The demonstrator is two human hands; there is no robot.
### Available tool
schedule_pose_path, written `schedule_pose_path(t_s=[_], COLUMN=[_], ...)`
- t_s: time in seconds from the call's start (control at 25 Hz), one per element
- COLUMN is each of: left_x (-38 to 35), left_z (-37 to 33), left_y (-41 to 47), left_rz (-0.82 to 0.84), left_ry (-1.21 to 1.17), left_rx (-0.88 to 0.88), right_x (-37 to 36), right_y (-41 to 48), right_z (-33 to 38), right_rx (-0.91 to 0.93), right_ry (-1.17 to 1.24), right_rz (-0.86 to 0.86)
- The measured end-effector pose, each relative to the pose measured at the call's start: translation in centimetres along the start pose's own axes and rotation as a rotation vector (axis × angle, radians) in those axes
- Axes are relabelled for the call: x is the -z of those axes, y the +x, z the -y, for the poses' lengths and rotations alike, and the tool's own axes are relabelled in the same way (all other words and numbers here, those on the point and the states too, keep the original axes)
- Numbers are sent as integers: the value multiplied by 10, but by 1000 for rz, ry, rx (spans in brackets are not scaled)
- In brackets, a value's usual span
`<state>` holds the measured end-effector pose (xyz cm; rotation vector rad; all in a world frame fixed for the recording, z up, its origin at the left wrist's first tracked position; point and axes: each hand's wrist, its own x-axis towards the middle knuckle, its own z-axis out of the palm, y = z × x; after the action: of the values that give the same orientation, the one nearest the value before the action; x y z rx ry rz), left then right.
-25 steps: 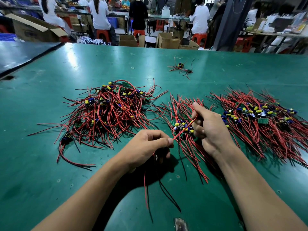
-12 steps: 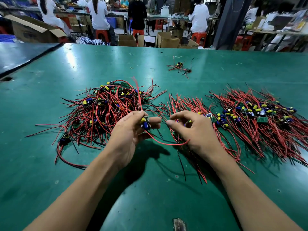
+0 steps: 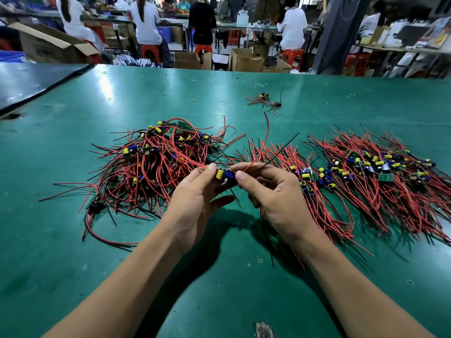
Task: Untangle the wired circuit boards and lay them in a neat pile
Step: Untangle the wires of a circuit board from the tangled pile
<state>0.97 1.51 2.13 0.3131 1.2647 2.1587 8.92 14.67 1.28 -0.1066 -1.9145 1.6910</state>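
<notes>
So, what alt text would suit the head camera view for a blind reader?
A left hand and right hand pinch one wired circuit board over a green table. A tangled heap lies left of them, a neater pile right.

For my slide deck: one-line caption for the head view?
Left hand and right hand hold one circuit board over the green table, between a tangled heap and a neat pile.

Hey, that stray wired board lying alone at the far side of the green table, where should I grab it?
Probably pinch the stray board itself, across its edges, coming down from above. It lies alone on the green table, and its loose wires sprawl toward you, so pulling those would likely drag and snag.
</notes>
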Motion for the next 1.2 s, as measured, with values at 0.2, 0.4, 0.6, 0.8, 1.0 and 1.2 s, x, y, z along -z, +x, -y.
schedule_pose_path(t_s=[0.2,0.4,0.6,0.8,1.0,1.2], left_x=[4,6,4,4,5,5], left_z=[-6,-5,0,9,11,10], left_y=[-4,-2,-4,-5,-6,-4], left_rz=[199,327,297,165,103,63], left_ry=[-135,-206,14,125,335,397], left_rx=[61,160,193,82,45,41], right_x=[6,19,16,13,11,12], right_y=[9,8,7,4,4,3], right_z=[12,15,10,6,2,0], right_rx=[-242,-423,-453,-348,-258,-221], right_ry=[406,588,375,173,-193,-185], right_rz=[-33,145,247,222,73,86])
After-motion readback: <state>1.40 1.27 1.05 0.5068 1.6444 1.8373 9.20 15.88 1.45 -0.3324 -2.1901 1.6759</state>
